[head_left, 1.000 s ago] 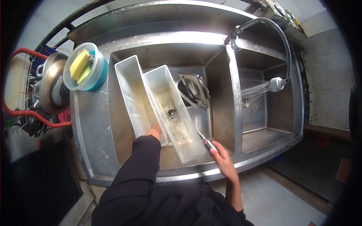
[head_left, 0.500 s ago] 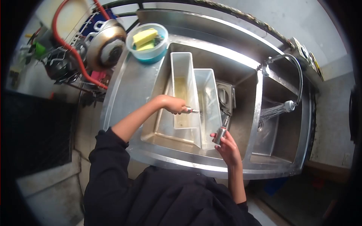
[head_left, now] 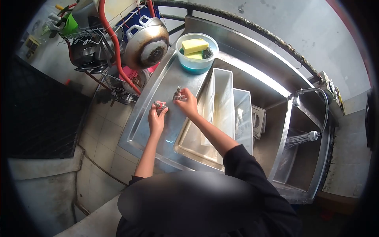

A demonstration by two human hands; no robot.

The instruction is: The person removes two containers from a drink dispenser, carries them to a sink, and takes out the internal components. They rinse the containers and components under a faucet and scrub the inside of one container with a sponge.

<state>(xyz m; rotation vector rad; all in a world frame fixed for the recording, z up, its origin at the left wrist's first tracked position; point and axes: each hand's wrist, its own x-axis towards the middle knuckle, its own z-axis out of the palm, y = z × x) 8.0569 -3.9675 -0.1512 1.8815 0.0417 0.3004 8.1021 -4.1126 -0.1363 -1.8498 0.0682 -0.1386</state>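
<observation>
Your left hand [head_left: 157,118] is pinched on a red-tipped metal piece [head_left: 160,105]. Your right hand [head_left: 188,104] is clamped on a small metal fitting [head_left: 177,94], upright on the steel drainboard [head_left: 148,130]. The hands are close but apart. Likely risk: a loose pinch on smooth steel lets a piece skid into the sink [head_left: 190,145].

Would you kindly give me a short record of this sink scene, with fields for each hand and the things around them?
left hand: holds a small metal part above the drainboard
right hand: holds a second metal part, upright
left basin: two clear tubs side by side
bowl: yellow sponges inside, at the drainboard's far end
sprayer: water running into the right basin
</observation>
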